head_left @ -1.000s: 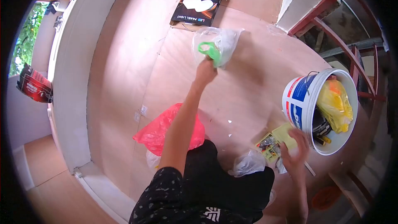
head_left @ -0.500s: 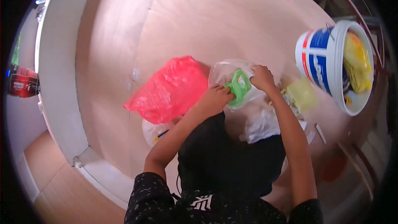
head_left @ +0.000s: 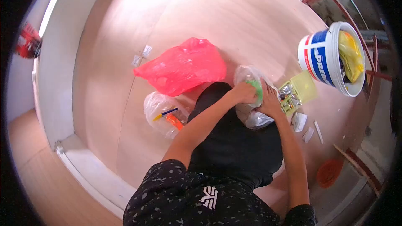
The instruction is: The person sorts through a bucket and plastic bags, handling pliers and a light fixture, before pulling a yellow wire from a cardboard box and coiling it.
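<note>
My left hand (head_left: 245, 93) is closed around a bright green thing (head_left: 257, 88) that looks like thin plastic; its exact kind is hard to make out. This green thing sits at the mouth of a clear plastic bag (head_left: 247, 72), just in front of my knee. On the bag's right side, my right hand (head_left: 271, 104) grips the film, fingers stretched along it and thumb below. Another crumpled clear bag (head_left: 258, 120) lies under my hands. Close to my right hand stands an opened yellow-green compartment box (head_left: 305, 87) with small metal parts inside.
A pink plastic bag (head_left: 184, 69) lies left of my hands. Nearer me, a clear bag (head_left: 153, 102) holds an orange-handled tool (head_left: 174, 121) and a blue-and-yellow tool (head_left: 165, 114). At right, a white bucket (head_left: 307, 58) lies tilted with yellow plastic inside. Small packets (head_left: 299, 121) and a white stick (head_left: 318, 132) lie nearby.
My hands have come closer together, and my left hand now covers more of the green thing. The clear bag is bunched smaller. The view has shifted, showing more of the compartment box and the tools.
</note>
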`<action>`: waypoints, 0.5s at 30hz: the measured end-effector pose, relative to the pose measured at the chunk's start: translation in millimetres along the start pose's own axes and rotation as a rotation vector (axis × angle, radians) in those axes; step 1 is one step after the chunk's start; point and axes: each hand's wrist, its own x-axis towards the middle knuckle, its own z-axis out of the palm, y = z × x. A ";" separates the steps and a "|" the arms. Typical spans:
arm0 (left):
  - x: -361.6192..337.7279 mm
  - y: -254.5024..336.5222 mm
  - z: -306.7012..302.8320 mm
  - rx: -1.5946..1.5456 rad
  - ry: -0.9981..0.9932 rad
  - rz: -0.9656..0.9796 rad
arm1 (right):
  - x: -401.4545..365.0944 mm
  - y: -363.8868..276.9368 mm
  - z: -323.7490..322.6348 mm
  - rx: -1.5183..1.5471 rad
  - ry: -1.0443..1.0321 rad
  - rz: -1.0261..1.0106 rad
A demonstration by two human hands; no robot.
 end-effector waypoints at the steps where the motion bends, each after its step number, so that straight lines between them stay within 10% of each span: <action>1: 3.7 6.1 -8.8 0.019 -0.075 0.023 | 5.3 7.4 19.2 -0.285 0.007 0.013; 5: -24.0 14.5 -19.0 -0.189 0.677 -0.042 | 21.9 93.5 74.2 0.100 0.186 0.213; 8: -36.3 10.1 3.1 -0.279 0.698 -0.349 | 30.7 7.7 29.2 0.279 0.110 0.325; 13: -18.3 -17.7 14.5 -0.905 0.348 -0.152 | 13.1 28.3 19.5 0.296 -0.164 0.119; 15: -0.7 -50.9 35.3 -0.919 0.501 -0.425 | 19.3 7.7 -9.0 0.166 -0.263 0.282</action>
